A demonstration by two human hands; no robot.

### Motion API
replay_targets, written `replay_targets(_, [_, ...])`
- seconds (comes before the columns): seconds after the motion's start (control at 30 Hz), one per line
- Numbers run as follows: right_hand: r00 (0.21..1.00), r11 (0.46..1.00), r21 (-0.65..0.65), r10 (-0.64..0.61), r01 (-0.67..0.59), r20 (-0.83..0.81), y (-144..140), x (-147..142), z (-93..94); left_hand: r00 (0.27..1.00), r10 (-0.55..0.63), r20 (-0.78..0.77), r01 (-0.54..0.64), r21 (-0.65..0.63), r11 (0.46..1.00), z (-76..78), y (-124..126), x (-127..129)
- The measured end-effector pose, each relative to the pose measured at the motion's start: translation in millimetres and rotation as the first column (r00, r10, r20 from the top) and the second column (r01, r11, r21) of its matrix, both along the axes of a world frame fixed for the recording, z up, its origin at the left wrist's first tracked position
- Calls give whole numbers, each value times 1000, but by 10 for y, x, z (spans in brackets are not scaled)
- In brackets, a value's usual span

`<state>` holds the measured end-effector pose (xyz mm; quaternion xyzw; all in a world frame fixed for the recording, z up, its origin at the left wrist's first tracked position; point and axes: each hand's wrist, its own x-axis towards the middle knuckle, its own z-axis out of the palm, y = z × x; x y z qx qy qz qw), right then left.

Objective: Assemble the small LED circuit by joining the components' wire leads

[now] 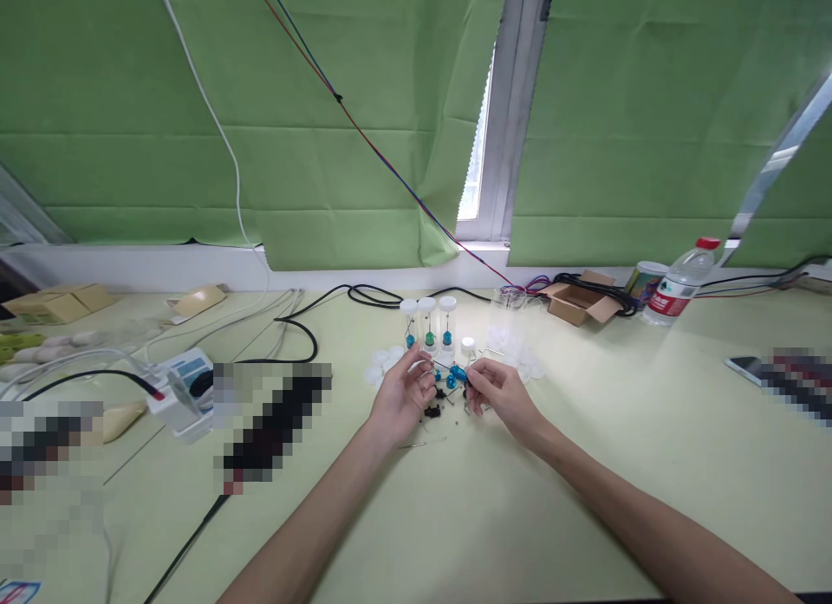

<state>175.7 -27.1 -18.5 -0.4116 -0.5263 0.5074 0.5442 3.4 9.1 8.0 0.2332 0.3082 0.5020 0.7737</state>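
Both my hands meet over the middle of the pale green table point(455, 517). My left hand point(403, 398) and my right hand point(497, 392) pinch the wire leads of one small blue component point(458, 373) between them. Other small blue and black parts point(434, 408) lie on the table under my fingers. Just behind stand three clear tubes with white caps point(427, 323), each with a small blue or green part inside. Loose white caps point(380, 366) lie to their left, and one more cap point(468, 345) to their right.
Clear empty tubes point(513, 327) stand behind my right hand. An open cardboard box point(575, 302), a can and a water bottle point(676, 290) sit at the back right. Black cables point(305, 331) and a white power strip point(185, 383) lie at the left. Green blinds hang behind.
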Motion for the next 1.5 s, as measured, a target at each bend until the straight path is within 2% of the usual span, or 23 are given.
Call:
replay_targets(0.23, [1000, 1000, 10, 15, -15, -4, 9, 8, -46, 999, 31, -17, -31, 11, 999, 9, -8, 0])
replay_targets(0.43, [1000, 1000, 6, 20, -20, 1, 15, 11, -34, 1000, 8, -9, -7, 106, 994, -61, 23, -14])
replay_targets(0.6, [1000, 1000, -2, 25, -25, 3, 5, 5, -23, 999, 36, -22, -32, 164, 986, -88, 18, -6])
replay_targets(0.97, [999, 999, 10, 33, -33, 9, 10, -1, -29, 999, 51, -10, -49, 152, 987, -93, 23, 11])
replay_targets(1.13, [999, 1000, -1, 26, -26, 25, 2, 1, -30, 996, 83, -17, -78, 187, 979, -63, 30, 16])
replay_targets(1.3, [999, 999, 1, 39, -39, 34, 7, -1, -33, 990, 122, -65, -100, 273, 957, -50, 29, 6])
replay_targets(1.5, [999, 999, 9, 42, -43, 34, 5, 6, -49, 965, 178, -195, -101, 350, 931, -50, -3, 15])
